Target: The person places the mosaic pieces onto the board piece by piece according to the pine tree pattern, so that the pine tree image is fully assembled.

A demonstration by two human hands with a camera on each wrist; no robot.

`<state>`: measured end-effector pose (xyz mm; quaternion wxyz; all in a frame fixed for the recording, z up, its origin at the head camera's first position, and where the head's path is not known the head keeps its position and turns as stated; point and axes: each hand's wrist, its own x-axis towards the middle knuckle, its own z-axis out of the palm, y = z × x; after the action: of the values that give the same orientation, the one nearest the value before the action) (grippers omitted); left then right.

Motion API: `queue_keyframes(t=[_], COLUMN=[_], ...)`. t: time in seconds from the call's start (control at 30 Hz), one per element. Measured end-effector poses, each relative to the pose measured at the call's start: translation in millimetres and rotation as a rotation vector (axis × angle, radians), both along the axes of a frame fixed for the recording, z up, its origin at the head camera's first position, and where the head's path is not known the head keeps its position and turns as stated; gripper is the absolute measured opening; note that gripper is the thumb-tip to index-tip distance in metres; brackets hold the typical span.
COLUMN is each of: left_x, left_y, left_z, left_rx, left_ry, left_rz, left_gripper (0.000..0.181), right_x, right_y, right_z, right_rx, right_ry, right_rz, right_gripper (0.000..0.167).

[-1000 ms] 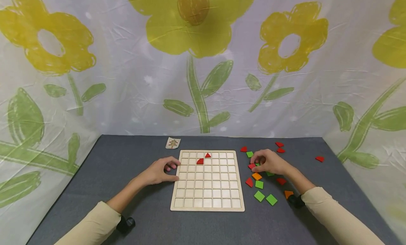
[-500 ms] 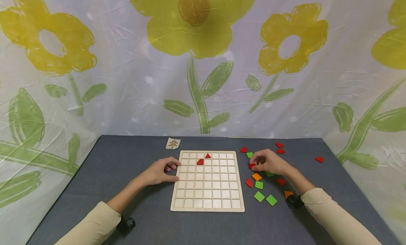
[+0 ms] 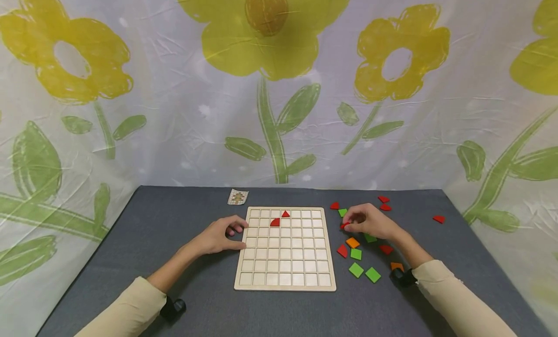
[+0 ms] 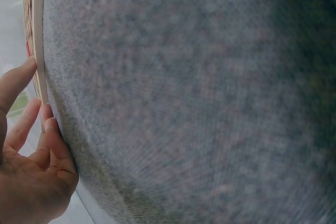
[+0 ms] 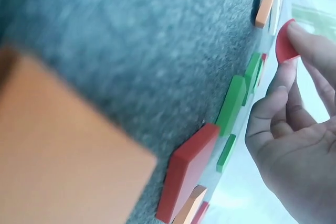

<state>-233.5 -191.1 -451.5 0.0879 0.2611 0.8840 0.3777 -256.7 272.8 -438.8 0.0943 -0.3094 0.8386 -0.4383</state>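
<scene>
My right hand (image 3: pixel 368 221) pinches a small red piece (image 5: pixel 285 45) with a curved edge between thumb and index finger, lifted off the table. Beneath and around that hand lie loose tiles, among them an orange square tile (image 3: pixel 353 242) and a green square tile (image 3: pixel 356 254). My left hand (image 3: pixel 221 236) rests its thumb and fingertips against the left edge of a wooden grid board (image 3: pixel 285 253). On the board sit a red triangle (image 3: pixel 285 214) and a red quarter-circle (image 3: pixel 275 222), in the upper rows.
A small pattern card (image 3: pixel 237 197) lies behind the board's upper left corner. More red pieces are spread to the far right, one red piece (image 3: pixel 439 219) apart from the others. Several green tiles lie by the board's right side. A flowered cloth (image 3: pixel 196 133) hangs behind the table.
My right hand has taken hold of the red piece and raised it slightly from the table. The left hand has stayed at the board's edge.
</scene>
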Motion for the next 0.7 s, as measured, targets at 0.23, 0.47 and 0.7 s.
queue_keyframes(t=[0.23,0.47,0.7], left_x=[-0.9,-0.4,-0.6], left_y=[-0.6,0.2,0.9], left_z=[-0.8,-0.6,0.4], left_rx=[-0.001,-0.005,-0.011], left_ry=[0.001,-0.01,-0.004], left_rz=[0.0,0.005,0.007], left_gripper=[0.046,0.047,0.047], right_x=[1.2,1.9,1.8], right_y=[-5.1,-9.2,-12.6], right_z=[1.1,0.6,1.4], right_rx=[-0.009,-0.055,-0.046], right_ry=[-0.001,-0.062,-0.06], right_rz=[-0.008,0.017,0.023], right_gripper=[0.009,0.009,0.018])
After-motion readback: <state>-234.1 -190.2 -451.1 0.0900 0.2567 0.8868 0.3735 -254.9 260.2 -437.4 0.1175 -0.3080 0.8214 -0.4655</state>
